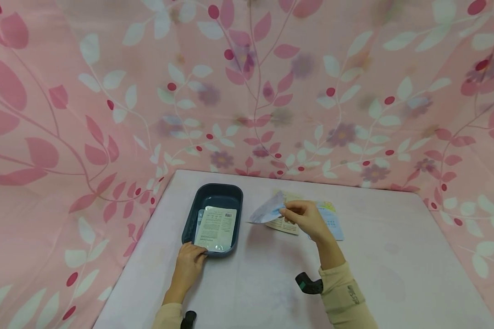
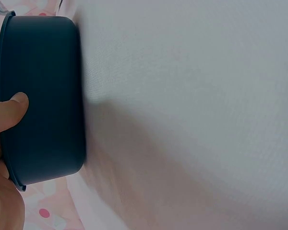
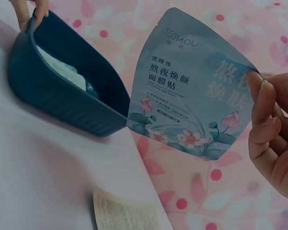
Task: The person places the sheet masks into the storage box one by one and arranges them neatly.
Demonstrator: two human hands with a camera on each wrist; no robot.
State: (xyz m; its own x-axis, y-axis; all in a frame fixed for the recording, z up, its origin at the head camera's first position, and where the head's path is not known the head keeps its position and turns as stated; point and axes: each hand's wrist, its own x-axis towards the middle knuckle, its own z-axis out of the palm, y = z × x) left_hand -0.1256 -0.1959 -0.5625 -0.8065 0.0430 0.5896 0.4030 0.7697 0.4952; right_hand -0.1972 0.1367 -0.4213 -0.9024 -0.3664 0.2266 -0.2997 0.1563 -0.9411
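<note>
A dark blue plastic basin (image 1: 238, 201) stands on the left part of the table, with face mask packets (image 1: 218, 228) lying in it. The left hand (image 1: 188, 265) grips its near rim; in the left wrist view the thumb (image 2: 17, 108) presses the outer wall. Between thumb and fingers, the right hand (image 1: 306, 219) pinches the edge of a blue face mask sachet (image 3: 192, 96) printed with lotus flowers. This sachet is held in the air, right of the basin. Beneath the right hand lie a cream packet (image 1: 286, 226) and a blue and yellow packet (image 1: 331, 221).
A white cloth covers the table (image 1: 263, 283). Pink floral fabric (image 1: 251, 91) hangs behind and at the sides. Each wrist wears a black camera mount, such as the right one (image 1: 308, 283).
</note>
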